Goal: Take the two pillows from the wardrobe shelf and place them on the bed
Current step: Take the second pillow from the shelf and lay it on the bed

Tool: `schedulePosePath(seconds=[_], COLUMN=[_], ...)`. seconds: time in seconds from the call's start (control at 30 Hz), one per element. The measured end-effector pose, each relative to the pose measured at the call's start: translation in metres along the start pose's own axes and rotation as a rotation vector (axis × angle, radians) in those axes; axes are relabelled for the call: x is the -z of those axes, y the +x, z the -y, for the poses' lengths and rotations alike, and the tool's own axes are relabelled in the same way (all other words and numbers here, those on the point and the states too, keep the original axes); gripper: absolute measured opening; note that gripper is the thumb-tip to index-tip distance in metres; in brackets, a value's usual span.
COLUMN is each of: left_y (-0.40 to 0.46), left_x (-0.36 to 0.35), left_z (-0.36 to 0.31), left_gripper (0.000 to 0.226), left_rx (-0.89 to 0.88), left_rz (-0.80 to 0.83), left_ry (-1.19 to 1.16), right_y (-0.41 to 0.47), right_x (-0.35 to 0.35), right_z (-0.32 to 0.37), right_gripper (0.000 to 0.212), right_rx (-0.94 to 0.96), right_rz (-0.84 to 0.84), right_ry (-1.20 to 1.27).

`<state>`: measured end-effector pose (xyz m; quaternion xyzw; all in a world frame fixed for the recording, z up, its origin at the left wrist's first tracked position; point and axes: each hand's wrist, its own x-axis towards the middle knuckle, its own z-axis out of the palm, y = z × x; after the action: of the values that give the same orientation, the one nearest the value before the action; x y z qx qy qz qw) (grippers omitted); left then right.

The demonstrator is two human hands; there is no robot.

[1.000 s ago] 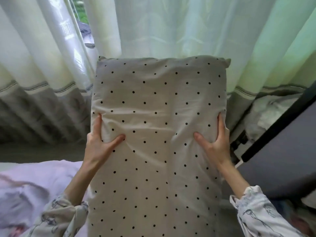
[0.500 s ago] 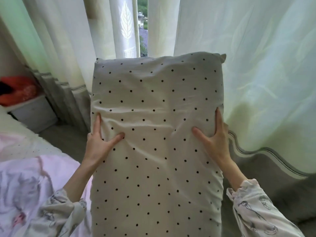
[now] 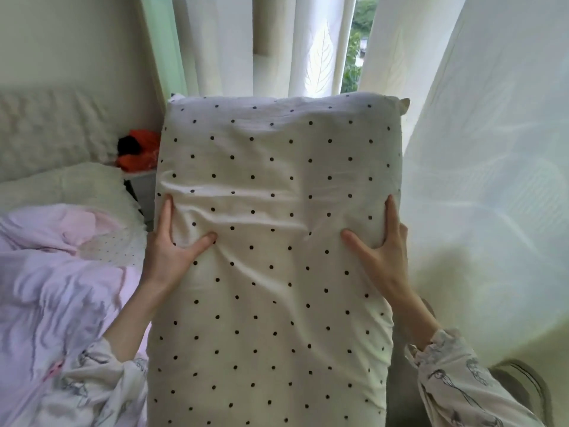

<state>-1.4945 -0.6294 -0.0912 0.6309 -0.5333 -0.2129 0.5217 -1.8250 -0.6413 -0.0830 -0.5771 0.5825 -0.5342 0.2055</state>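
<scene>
Carry step: left hand [image 3: 171, 252] and right hand [image 3: 380, 252] clamp the dotted pillow [image 3: 274, 257] by its long edges — thumbs on top, fingers wrapped under — held upright beside the bed [image 3: 58, 272]; next, lower it leftward onto the covers.

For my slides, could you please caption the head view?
Both hands, left hand and right hand, carry a polka-dot pillow beside the bed.

A cream pillow [image 3: 277, 241] with black polka dots is standing lengthwise and creased, just right of the pink-quilted bed [image 3: 55, 272].
</scene>
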Motion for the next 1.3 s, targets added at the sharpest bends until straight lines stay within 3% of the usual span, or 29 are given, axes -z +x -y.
schedulePosePath(seconds=[0.5, 1.0, 1.3], left_y=[0.136, 0.262, 0.354], left_x=[0.005, 0.035, 0.069], left_z=[0.04, 0.069, 0.11], left_gripper=[0.104, 0.097, 0.098], left_rx=[0.137, 0.22, 0.325], left_rz=[-0.404, -0.784, -0.915], left_ry=[0.111, 0.156, 0.219], right_y=[0.213, 0.356, 0.421], right_x=[-0.181, -0.404, -0.55], right_z=[-0.004, 0.037, 0.071], right_gripper=[0.099, 0.092, 0.095], right_rx=[0.185, 0.257, 0.302], right_rz=[0.344, 0.723, 0.859], right_ry=[0.149, 0.384, 0.421])
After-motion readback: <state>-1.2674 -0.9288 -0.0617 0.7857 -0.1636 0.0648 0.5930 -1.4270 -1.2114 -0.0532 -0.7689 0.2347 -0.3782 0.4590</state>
